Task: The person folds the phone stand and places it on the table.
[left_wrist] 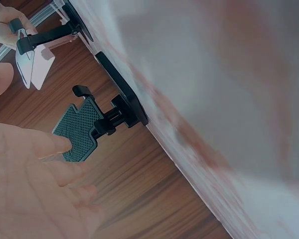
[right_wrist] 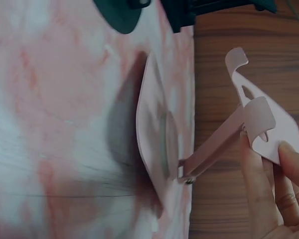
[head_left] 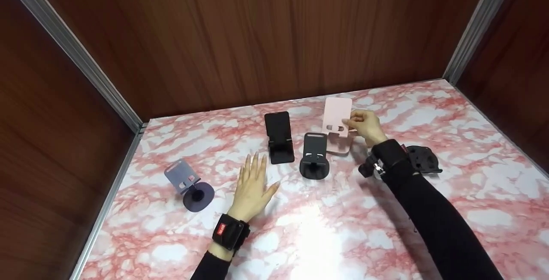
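"How do my hands stand?"

"Your right hand (head_left: 366, 125) pinches the pink stand (head_left: 336, 110) by the side of its upper plate; your left hand (head_left: 250, 189), fingers straight, holds nothing."

"Any advice?"

"Use a light pinch and ease the plate about its joint rather than pulling; bring your left hand over to steady the base (right_wrist: 148, 124) if it tips. Mind the dark stand (head_left: 314, 143) between your hands, close beside the pink one."

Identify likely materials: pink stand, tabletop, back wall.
Pink stand: perhaps painted metal, matte; thin, bent sheet.
Tabletop: glossy, stone or printed laminate unclear; marbled pattern, bright glare.
Back wall: wood or wood-look laminate, fairly matte; brown grain, no sharp reflections.
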`<state>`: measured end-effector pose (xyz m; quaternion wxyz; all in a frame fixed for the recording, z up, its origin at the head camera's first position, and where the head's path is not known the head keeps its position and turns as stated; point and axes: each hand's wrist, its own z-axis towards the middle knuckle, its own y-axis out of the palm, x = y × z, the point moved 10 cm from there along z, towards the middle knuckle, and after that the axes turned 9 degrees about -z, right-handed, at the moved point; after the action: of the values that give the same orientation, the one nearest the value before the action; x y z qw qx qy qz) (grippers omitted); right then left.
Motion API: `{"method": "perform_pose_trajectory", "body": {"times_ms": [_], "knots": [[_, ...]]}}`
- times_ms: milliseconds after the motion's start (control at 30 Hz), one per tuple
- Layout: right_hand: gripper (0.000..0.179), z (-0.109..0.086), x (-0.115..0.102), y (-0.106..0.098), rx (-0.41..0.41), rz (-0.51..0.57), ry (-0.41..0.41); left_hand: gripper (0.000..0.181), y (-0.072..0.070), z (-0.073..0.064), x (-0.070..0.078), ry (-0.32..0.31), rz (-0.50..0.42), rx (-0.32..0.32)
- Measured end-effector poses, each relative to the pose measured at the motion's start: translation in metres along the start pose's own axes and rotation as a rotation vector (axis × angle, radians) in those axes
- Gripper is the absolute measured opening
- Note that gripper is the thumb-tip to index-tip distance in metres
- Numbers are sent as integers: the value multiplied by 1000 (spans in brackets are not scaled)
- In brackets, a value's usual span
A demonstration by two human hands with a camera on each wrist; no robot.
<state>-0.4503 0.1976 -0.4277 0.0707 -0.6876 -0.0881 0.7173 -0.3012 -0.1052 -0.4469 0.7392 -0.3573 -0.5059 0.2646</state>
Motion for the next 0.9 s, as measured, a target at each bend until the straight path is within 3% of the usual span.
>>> {"method": "perform_pose_trajectory", "body": {"times_ms": [367,733,900], "knots": [[15,-11,-13,-12,-48,5,-17,77,1,0,0,-6,3,-13],[3,-23,-50,-34,-32,-20,-97,75,1,-1,1,23,9,8],[5,-32,-68,-36,-46,67,-126,75,0,-1,1,33,4,14]]}}
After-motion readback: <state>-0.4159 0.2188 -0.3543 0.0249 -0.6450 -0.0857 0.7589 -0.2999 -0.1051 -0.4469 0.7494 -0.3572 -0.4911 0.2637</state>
